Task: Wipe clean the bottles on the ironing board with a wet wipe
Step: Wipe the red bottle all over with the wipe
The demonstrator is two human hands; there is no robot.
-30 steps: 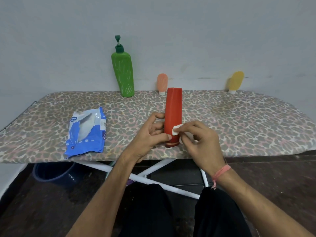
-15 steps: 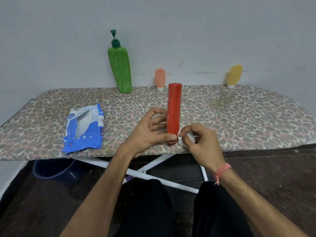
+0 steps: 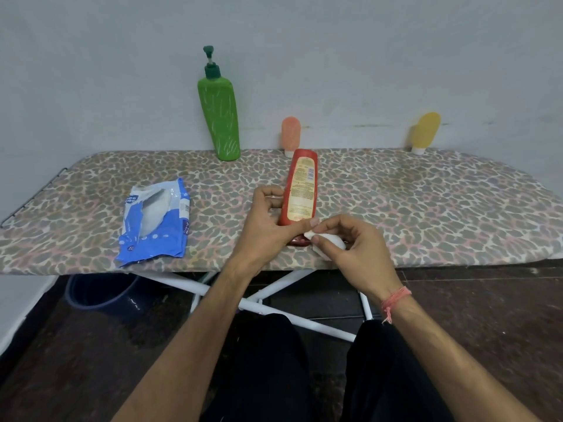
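A red bottle [image 3: 300, 190] stands cap-down near the front edge of the ironing board [image 3: 426, 208], its yellow label turned toward me. My left hand [image 3: 268, 226] grips its lower part, thumb across the front. My right hand [image 3: 350, 248] pinches a folded white wet wipe [image 3: 326, 240] against the bottle's red cap. Along the wall stand a green pump bottle [image 3: 219, 117], a small orange tube [image 3: 291, 134] and a small yellow tube [image 3: 425, 130].
A blue wet-wipe pack [image 3: 155, 220] lies open on the board's left part. A dark blue bucket [image 3: 103, 293] sits on the floor under the board, beside the white legs [image 3: 274, 309]. My knees are below the front edge.
The red bottle has been turned so its yellow label faces me. My right hand moved the wipe from the bottle's lower side down to the cap.
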